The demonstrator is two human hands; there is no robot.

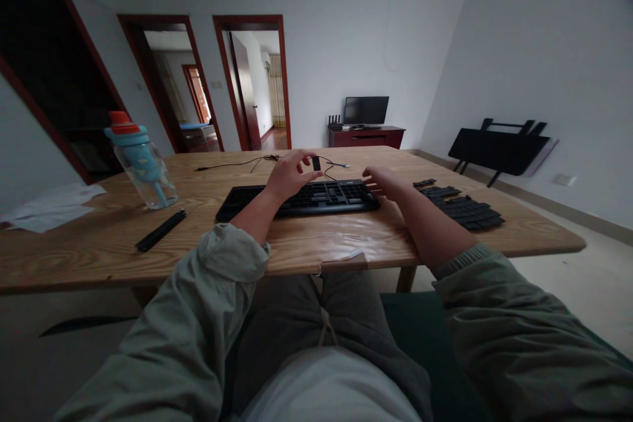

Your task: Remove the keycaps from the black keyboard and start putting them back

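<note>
Near the worktop's (316, 247) front edge lies the keyboard (301, 201), some keys missing. Above it, the left hand (289, 175) pinches a keycap (316, 163) between thumb and forefinger; it looks light, stiff, slippery, best gripped by its sides. The right hand (383, 181) rests half-curled and empty at the keyboard's right end, beside the loose keycaps (462, 208) toward the right edge.

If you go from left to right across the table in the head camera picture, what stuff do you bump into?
White paper → water bottle → black bar → keyboard → left hand holding a small black keycap → right hand → pile of loose keys.

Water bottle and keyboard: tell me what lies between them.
Head view: a slim black bar lies on the wooden table between water bottle and keyboard.
</note>
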